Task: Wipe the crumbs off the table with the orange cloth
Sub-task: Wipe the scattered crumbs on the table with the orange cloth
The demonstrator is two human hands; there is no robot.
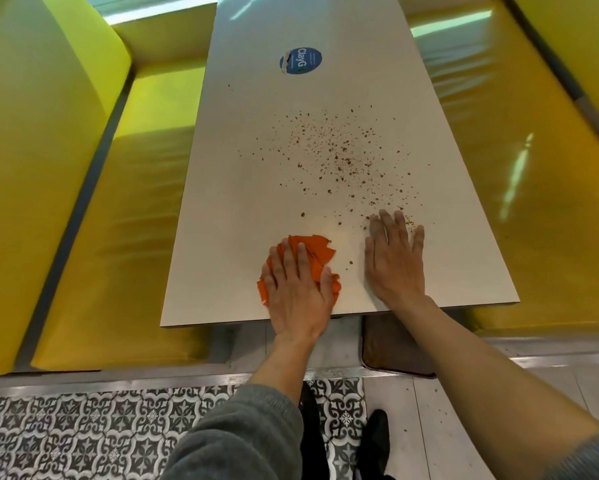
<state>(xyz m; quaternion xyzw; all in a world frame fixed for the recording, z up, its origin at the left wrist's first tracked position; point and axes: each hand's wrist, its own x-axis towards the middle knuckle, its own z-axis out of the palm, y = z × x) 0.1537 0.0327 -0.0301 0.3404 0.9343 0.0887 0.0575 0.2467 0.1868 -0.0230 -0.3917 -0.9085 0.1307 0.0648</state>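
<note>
A long white table [242,174] runs away from me. Brown crumbs [343,154] are scattered over its middle and right side, reaching almost to my right fingertips. A crumpled orange cloth [315,252] lies near the table's front edge. My left hand [296,289] presses flat on the cloth, fingers spread over it, with the cloth showing past the fingertips and at both sides. My right hand [393,261] lies flat on the bare tabletop to the right of the cloth, palm down, holding nothing.
A round blue sticker [300,60] sits on the far part of the table. Yellow padded benches [124,209] [533,188] flank the table on both sides. Patterned floor tiles [83,434] and my dark shoes [377,441] are below the front edge.
</note>
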